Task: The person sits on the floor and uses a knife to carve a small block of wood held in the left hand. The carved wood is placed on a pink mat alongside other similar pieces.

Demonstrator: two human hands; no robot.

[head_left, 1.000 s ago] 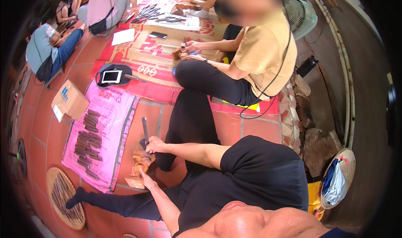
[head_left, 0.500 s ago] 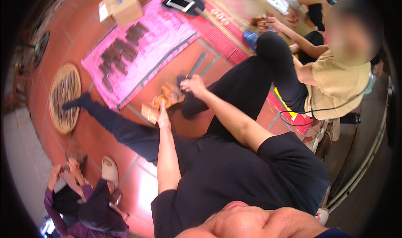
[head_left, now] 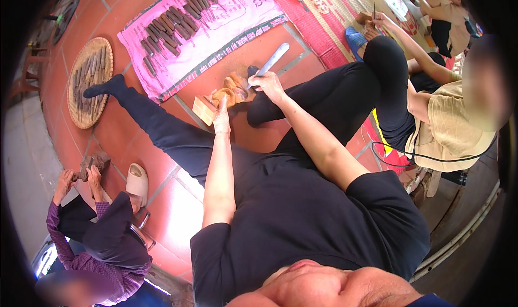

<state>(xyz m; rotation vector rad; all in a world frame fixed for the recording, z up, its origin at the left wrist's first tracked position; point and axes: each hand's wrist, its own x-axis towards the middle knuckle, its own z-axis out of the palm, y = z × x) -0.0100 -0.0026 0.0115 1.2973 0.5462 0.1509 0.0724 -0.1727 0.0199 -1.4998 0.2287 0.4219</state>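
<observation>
My left hand (head_left: 222, 116) is closed around a carved wooden figure (head_left: 235, 88), orange-brown, with a pale square block base (head_left: 204, 110) sticking out on the left. In my right hand (head_left: 268, 85) is a carving chisel (head_left: 274, 59), a long flat metal tool. One end slants up and away past the fingers. Its lower end is by the far end of the carving, and I cannot tell whether it touches the wood. The carving lies low over the tiles between my legs, close to my dark-socked right foot (head_left: 252, 72).
A pink printed sack (head_left: 216, 58) bears rows of dark-handled tools (head_left: 170, 26). Farther left a round woven tray (head_left: 74, 110) holds more slim tools beside my left foot. People sit working at the lower left and right. A beige slipper (head_left: 137, 184) lies on the tiles (head_left: 121, 150).
The view has shifted, so sack and tray sit higher in it. The chisel tilts farther right and shows bright metal. Both hands keep their hold.
</observation>
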